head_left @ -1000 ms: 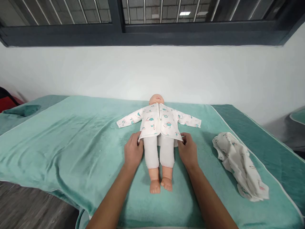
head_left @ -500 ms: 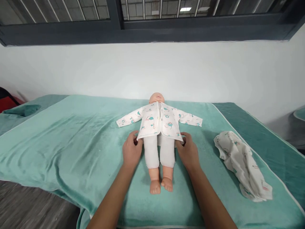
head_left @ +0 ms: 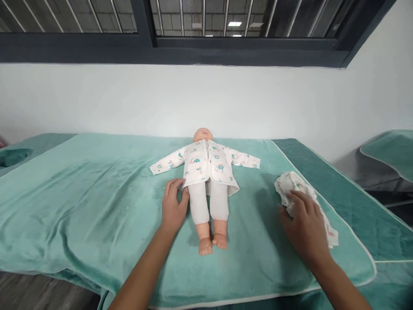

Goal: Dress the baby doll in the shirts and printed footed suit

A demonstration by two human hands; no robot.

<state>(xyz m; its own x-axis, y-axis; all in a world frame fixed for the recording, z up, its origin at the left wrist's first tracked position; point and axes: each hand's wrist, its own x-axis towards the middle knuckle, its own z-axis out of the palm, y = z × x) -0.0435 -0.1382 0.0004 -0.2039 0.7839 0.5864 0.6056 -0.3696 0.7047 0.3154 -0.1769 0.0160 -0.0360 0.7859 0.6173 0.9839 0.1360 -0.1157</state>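
A baby doll (head_left: 203, 134) lies on its back, dressed in a white printed jacket (head_left: 196, 168) with its sleeves spread to both sides. White leggings (head_left: 199, 202) cover its legs down to the shins, leaving the feet bare. My left hand (head_left: 174, 204) is beside the jacket's lower left corner, thumb and fingers apart with a gap between them; the fingertips are at the hem. Over to the right, my right hand (head_left: 305, 224) is above a bunched white printed garment (head_left: 295, 183), fingers spread over it and partly hiding it.
A light green plush blanket (head_left: 106, 193) lies under everything, with a darker green cover (head_left: 342, 198) beyond its right edge. Behind is a white wall (head_left: 180, 99) below a barred window with a dark frame (head_left: 245, 56). Another green-covered surface (head_left: 390, 146) is at far right.
My right hand has left the jacket's right hem and moved right, over the bunched garment. My left hand stays by the left hem. The view has turned slightly right.
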